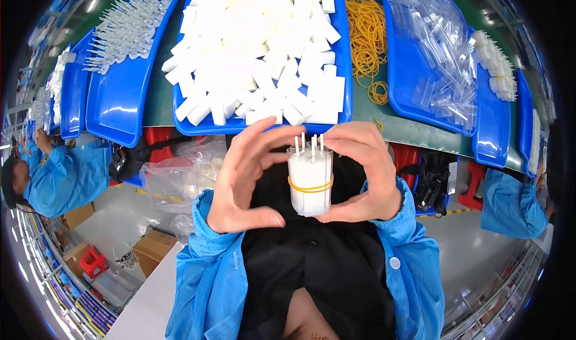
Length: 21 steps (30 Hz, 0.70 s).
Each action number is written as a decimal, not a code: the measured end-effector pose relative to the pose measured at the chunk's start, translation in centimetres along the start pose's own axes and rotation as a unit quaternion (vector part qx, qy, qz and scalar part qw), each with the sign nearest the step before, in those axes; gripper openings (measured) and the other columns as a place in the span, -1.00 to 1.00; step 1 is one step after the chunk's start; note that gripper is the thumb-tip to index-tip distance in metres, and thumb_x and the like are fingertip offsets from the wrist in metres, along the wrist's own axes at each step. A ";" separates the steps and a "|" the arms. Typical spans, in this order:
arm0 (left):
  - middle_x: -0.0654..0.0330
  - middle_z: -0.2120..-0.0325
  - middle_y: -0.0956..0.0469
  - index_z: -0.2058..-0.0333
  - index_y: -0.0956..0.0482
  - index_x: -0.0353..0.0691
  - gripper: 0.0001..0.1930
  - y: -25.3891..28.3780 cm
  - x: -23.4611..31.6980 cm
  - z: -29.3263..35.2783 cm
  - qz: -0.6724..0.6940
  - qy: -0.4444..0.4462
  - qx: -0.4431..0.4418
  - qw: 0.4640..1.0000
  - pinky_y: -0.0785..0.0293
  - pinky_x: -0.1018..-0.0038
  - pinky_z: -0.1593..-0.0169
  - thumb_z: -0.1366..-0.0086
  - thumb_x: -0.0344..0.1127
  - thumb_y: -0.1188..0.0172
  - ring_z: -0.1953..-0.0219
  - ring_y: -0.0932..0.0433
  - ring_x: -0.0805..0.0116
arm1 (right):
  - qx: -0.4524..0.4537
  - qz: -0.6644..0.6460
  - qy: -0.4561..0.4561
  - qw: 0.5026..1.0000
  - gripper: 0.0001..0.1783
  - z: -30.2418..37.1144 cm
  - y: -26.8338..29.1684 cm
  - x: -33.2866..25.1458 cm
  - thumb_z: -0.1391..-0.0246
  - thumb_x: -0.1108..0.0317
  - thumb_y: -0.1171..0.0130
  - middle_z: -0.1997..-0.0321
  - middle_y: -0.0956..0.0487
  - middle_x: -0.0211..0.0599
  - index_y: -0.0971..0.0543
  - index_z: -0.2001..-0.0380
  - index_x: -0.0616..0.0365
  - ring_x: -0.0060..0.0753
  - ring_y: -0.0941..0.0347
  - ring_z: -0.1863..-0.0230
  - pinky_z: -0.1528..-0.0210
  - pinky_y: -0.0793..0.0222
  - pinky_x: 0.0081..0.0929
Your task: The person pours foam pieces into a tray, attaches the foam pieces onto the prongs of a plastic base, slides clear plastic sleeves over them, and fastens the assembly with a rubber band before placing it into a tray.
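Upright before my chest is a banded bundle of clear plastic tubes (311,199) with white filling. Several thin white sticks poke out of its top, and a yellow rubber band (311,187) circles its middle. My right hand (366,175) grips the bundle from the right, fingers at the upper rim and thumb at the base. My left hand (249,175) curves around the left side with fingers and thumb apart. Its thumb is clear of the bundle; whether its fingertips touch the top, I cannot tell.
A blue tray of white foam blocks (258,88) lies ahead. Yellow rubber bands (366,34) lie right of it, then a tray of clear plastic pieces (441,58). White stemmed parts (129,28) fill a left tray. People in blue sleeves (75,175) are at both sides.
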State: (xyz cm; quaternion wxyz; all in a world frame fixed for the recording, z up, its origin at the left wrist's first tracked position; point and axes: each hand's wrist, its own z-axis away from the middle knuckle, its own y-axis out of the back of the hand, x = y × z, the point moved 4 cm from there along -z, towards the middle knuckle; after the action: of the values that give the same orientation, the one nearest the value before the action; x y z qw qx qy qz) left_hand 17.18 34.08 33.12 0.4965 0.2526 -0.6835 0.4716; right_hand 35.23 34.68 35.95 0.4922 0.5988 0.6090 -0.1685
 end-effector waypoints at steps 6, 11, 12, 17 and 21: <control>-0.08 -0.03 -0.32 -0.07 -0.26 -0.40 -0.10 -1.3 1.9 0.6 -0.269 -0.072 -0.006 0.960 -0.30 0.25 -0.03 0.28 -0.25 -0.52 -0.04 -0.35 0.01 | 0.000 0.004 0.025 1.000 -0.13 0.3 0.2 -0.7 0.62 0.32 -0.50 0.08 -0.42 -0.12 -0.37 0.06 0.21 -0.05 -0.37 0.13 0.11 -0.30 -0.24; -0.05 0.07 -0.41 0.02 -0.39 -0.35 -0.21 -1.4 2.6 -0.3 -0.355 -0.137 -0.041 0.924 -0.34 0.25 0.03 0.29 -0.21 -0.50 0.08 -0.41 0.01 | -0.017 0.026 0.015 0.999 -0.17 0.1 0.2 -1.0 0.63 0.31 -0.46 0.13 -0.43 -0.13 -0.43 0.09 0.22 -0.07 -0.38 0.17 0.15 -0.32 -0.24; -0.05 0.07 -0.41 0.02 -0.39 -0.35 -0.21 -1.3 2.8 -0.4 -0.354 -0.137 -0.042 0.924 -0.34 0.25 0.03 0.29 -0.21 -0.50 0.08 -0.41 0.01 | -0.023 0.032 0.021 0.999 -0.20 0.1 0.2 -1.1 0.62 0.32 -0.45 0.14 -0.43 -0.14 -0.44 0.10 0.22 -0.08 -0.38 0.18 0.15 -0.32 -0.25; -0.05 0.12 -0.44 0.11 -0.47 -0.31 -0.32 -1.5 3.3 -0.2 -0.423 -0.185 -0.062 0.885 -0.36 0.22 0.08 0.27 -0.16 -0.47 0.13 -0.43 0.02 | -0.033 0.076 0.048 0.995 -0.24 0.6 0.1 -1.4 0.59 0.32 -0.43 0.14 -0.43 -0.14 -0.47 0.12 0.21 -0.09 -0.39 0.18 0.15 -0.33 -0.25; -0.05 0.11 -0.44 0.14 -0.49 -0.27 -0.39 -1.6 3.3 0.5 -0.383 -0.205 -0.053 0.899 -0.36 0.20 0.06 0.24 -0.20 -0.46 0.10 -0.42 -0.02 | -0.041 -0.007 0.001 0.999 -0.10 0.5 0.0 -0.9 0.58 0.27 -0.50 0.03 -0.37 -0.13 -0.37 0.01 0.19 -0.14 -0.34 0.06 0.12 -0.33 -0.29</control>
State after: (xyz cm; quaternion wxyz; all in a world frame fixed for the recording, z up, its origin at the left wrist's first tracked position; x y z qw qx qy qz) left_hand 17.02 33.37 36.79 0.5003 0.5597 -0.6443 0.1459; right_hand 35.21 33.77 36.44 0.5146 0.5743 0.6196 -0.1465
